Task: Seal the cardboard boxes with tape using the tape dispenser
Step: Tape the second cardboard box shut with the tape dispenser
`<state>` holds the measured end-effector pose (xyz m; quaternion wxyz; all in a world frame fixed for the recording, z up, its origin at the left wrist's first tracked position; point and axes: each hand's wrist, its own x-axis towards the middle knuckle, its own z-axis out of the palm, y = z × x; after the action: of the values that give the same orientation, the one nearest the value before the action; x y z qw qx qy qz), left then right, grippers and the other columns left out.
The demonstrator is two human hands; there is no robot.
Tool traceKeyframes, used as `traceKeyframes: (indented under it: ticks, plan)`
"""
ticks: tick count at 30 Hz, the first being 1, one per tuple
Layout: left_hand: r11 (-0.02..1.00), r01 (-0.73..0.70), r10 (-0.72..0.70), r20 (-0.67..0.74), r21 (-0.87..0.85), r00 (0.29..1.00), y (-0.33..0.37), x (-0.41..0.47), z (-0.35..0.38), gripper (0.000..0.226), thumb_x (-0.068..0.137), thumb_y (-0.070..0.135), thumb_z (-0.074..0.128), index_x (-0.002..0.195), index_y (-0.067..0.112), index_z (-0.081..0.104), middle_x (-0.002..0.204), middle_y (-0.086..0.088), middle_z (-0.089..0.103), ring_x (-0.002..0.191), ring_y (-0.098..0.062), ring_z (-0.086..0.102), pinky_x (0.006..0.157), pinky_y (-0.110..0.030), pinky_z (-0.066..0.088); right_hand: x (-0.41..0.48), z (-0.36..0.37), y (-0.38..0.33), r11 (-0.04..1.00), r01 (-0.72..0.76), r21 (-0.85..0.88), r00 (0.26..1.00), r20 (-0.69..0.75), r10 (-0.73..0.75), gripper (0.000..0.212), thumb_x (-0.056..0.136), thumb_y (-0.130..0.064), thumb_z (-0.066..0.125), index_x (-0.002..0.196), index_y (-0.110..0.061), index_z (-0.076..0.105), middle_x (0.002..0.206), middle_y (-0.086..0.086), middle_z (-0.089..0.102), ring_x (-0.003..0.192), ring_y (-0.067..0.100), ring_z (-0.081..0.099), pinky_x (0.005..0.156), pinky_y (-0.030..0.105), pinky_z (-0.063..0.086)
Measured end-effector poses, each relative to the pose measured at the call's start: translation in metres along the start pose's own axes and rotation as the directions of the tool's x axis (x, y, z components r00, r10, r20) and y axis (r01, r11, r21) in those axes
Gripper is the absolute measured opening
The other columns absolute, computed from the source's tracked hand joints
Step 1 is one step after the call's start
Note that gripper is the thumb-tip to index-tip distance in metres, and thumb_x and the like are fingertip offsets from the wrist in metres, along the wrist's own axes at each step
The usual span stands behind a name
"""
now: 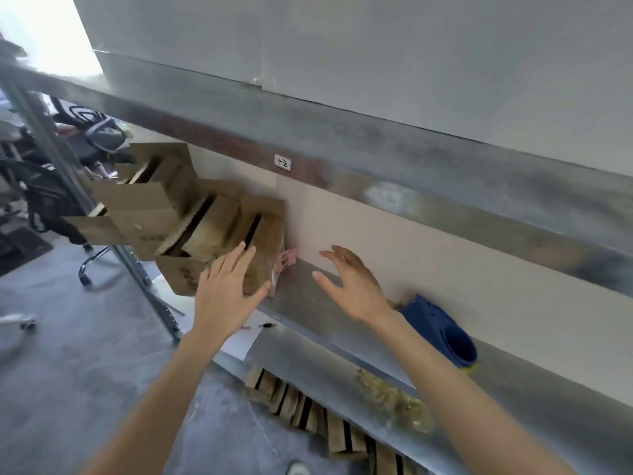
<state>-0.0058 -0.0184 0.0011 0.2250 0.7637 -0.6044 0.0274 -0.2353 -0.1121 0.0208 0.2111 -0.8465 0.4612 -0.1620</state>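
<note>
Head view, blurred: at least three open cardboard boxes [219, 221] stand in a row at the left end of one metal shelf [329, 323], their dark print too smeared to read. The left hand [226, 289] is released, fingers straight, over the nearest box [265, 234]; contact cannot be told. The right hand [352, 286], likewise released and spread, hovers just right of that box, grasping nothing. One pink tag [287, 260] beside the box is unreadable. One white label [283, 162] on the beam above reads roughly "+2". One blue object [435, 323] lies farther right.
</note>
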Motion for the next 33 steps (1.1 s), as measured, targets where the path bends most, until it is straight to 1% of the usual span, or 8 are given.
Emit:
traceKeyframes:
  ticks: [4,8,11,15,21,25,30,33]
  plan:
    - [0.999,0.039,-0.037,0.072,-0.031,0.997,-0.021,0.026,0.006,0.068,0.092,0.053,0.06,0.152,0.026,0.039,0.159,0.005,0.034,0.14,-0.023,0.037,0.109,-0.045,0.033,0.044,0.017,-0.007,1.0,-0.008,0.018,1.0,0.022,0.007,0.056,0.1,-0.053,0.044,0.148,-0.026,0.04,0.161,-0.003,0.026,0.149,0.013,0.019,0.119,0.036,0.024]
    - [0.997,0.044,-0.036,0.115,-0.066,0.993,-0.032,0.041,0.015,0.068,0.093,0.052,0.058,0.152,0.025,0.037,0.154,0.005,0.04,0.134,-0.023,0.042,0.108,-0.041,0.033,0.075,0.028,-0.009,1.0,-0.01,0.021,1.0,0.025,0.01,0.053,0.1,-0.051,0.046,0.146,-0.026,0.042,0.16,-0.006,0.027,0.148,0.012,0.02,0.116,0.032,0.024]
    - [0.992,0.065,-0.049,0.134,-0.113,0.99,-0.039,0.048,0.019,0.065,0.093,0.05,0.059,0.149,0.022,0.042,0.143,0.002,0.048,0.128,-0.024,0.045,0.104,-0.041,0.037,0.085,0.033,-0.01,0.999,-0.025,0.028,0.999,0.045,0.024,0.053,0.1,-0.049,0.046,0.147,-0.026,0.042,0.16,-0.005,0.027,0.148,0.012,0.02,0.117,0.032,0.023]
    - [0.987,0.031,-0.009,0.139,-0.156,0.99,-0.044,0.051,0.02,0.056,0.091,0.047,0.063,0.139,0.021,0.051,0.132,0.002,0.05,0.12,-0.022,0.047,0.099,-0.039,0.04,0.092,0.038,-0.015,0.999,-0.039,0.022,0.998,0.04,0.038,0.051,0.1,-0.048,0.046,0.147,-0.027,0.042,0.16,-0.006,0.027,0.148,0.012,0.02,0.116,0.031,0.023]
    - [0.96,-0.083,0.125,0.14,-0.269,0.982,-0.061,0.051,0.018,0.046,0.085,0.041,0.073,0.124,0.02,0.058,0.122,0.004,0.05,0.113,-0.018,0.048,0.093,-0.04,0.048,0.079,0.043,-0.026,0.989,-0.143,0.035,0.99,-0.01,0.143,0.048,0.101,-0.047,0.046,0.146,-0.029,0.042,0.16,-0.005,0.027,0.148,0.012,0.02,0.116,0.032,0.022]
    - [0.926,-0.186,0.24,0.13,-0.33,0.962,-0.072,0.05,0.015,0.043,0.081,0.042,0.077,0.114,0.02,0.06,0.115,0.007,0.049,0.11,-0.015,0.048,0.085,-0.037,0.051,0.062,0.043,-0.031,0.981,-0.192,0.033,0.979,-0.06,0.194,0.047,0.101,-0.046,0.046,0.145,-0.026,0.044,0.158,-0.003,0.03,0.146,0.015,0.026,0.113,0.03,0.027]
    - [0.841,-0.321,0.42,0.151,-0.436,0.895,-0.074,0.048,0.016,0.047,0.075,0.047,0.081,0.108,0.021,0.059,0.111,0.01,0.046,0.106,-0.01,0.046,0.082,-0.024,0.043,0.035,0.04,-0.035,0.968,-0.25,0.0,0.955,-0.162,0.247,0.045,0.1,-0.042,0.05,0.142,-0.023,0.048,0.155,0.001,0.035,0.142,0.019,0.032,0.11,0.03,0.032]
    - [0.807,-0.335,0.455,0.15,-0.486,0.878,-0.068,0.05,0.018,0.046,0.073,0.05,0.08,0.103,0.023,0.059,0.108,0.011,0.046,0.104,-0.007,0.045,0.083,-0.023,0.04,0.017,0.037,-0.03,0.96,-0.27,-0.076,0.943,-0.224,0.247,0.042,0.098,-0.04,0.056,0.136,-0.021,0.055,0.154,0.005,0.038,0.141,0.025,0.036,0.111,0.037,0.037]
